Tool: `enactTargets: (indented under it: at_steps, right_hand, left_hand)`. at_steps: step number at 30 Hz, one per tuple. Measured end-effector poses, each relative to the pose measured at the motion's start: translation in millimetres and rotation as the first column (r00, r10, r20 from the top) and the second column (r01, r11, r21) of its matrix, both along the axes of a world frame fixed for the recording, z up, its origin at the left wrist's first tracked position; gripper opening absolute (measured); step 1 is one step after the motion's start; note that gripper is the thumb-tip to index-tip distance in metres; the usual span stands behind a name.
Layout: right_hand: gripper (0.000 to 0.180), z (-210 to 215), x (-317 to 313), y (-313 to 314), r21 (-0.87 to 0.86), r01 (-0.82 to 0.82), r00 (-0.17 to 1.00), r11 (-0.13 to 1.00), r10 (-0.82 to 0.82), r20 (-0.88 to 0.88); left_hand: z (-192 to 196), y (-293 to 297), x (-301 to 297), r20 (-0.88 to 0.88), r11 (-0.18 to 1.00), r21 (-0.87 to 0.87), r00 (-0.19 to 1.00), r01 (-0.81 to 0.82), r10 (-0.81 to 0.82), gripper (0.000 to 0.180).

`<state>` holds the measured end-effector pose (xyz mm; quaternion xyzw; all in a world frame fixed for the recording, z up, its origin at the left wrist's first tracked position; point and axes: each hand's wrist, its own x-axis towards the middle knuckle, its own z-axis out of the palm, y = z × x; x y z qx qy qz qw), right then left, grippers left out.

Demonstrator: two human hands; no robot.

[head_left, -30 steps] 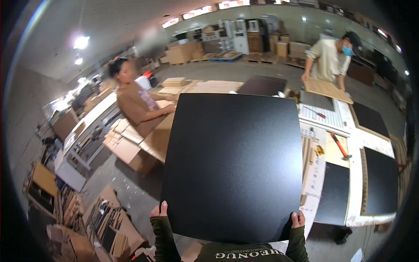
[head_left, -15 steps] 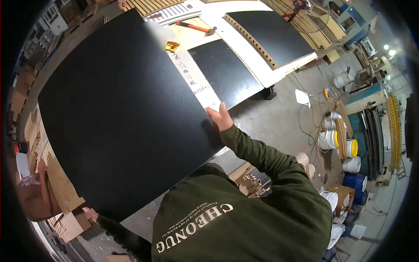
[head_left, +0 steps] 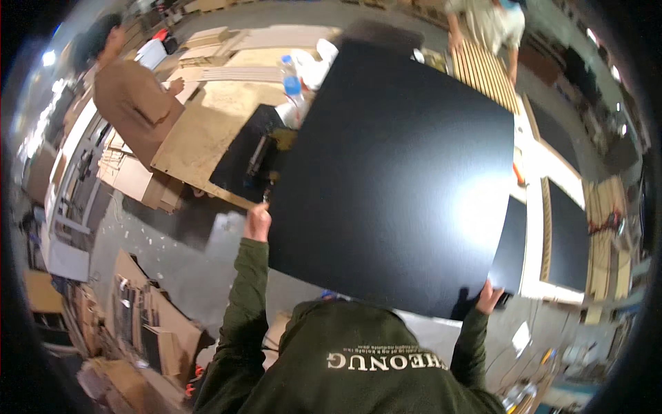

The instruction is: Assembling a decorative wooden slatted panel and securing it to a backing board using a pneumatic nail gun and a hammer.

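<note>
I hold a large square black panel (head_left: 396, 179) out in front of me, tilted above a workbench. My left hand (head_left: 258, 222) grips the panel's left edge near its lower corner. The lower right corner is held by my right hand (head_left: 487, 299). Both of my arms are in dark green sleeves. The panel hides most of the bench surface beneath it.
A person in a brown top (head_left: 131, 103) stands at the left by light wooden boards (head_left: 207, 131). Another person (head_left: 493, 24) leans over a slatted board at the back. Black panels (head_left: 567, 238) lie on a white table at the right. Cardboard stacks (head_left: 138, 317) sit on the floor, lower left.
My view has swung round. The panel now tilts the other way, with both my hands on its lower corners; half a second ago only one hand showed on its right edge.
</note>
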<state>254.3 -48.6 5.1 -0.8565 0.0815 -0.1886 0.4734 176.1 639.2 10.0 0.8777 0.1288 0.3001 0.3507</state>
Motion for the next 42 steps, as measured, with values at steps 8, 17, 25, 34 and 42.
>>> enactTargets:
  at_steps: [8, 17, 25, 34, 42]
  right_hand:
    - [0.055, 55.2, -30.8, -53.3, 0.313, 0.072, 0.997, 0.947, -0.078, 0.007]
    - [0.069, 67.4, -32.3, -79.8, 0.364, 0.149, 0.988, 0.919, -0.149, -0.029]
    - [0.082, 47.7, -1.7, -72.2, 0.411, 0.145, 0.989, 0.9, -0.14, -0.042]
    - [0.065, 74.3, 11.0, 7.8, 0.499, -0.173, 0.956, 0.849, 0.266, -0.123]
    - [0.061, 52.8, 34.2, 11.4, 0.363, -0.053, 0.998, 0.93, 0.063, -0.017]
  left_hand:
    - [105.6, -133.5, -5.2, -0.256, 0.783, -0.613, 0.964, -0.106, -0.069, 0.07]
    - [137.9, -154.5, -14.9, -0.288, 0.525, -0.822, 0.956, -0.221, -0.048, 0.072]
    - [114.7, -127.7, 9.4, -0.258, 0.546, -0.812, 0.966, -0.206, -0.018, 0.071]
    - [122.3, -98.9, 33.8, -0.332, 0.629, -0.738, 0.943, -0.244, -0.024, 0.077]
    - [125.6, -91.5, 45.5, -0.374, 0.672, -0.695, 0.927, -0.256, -0.033, 0.072]
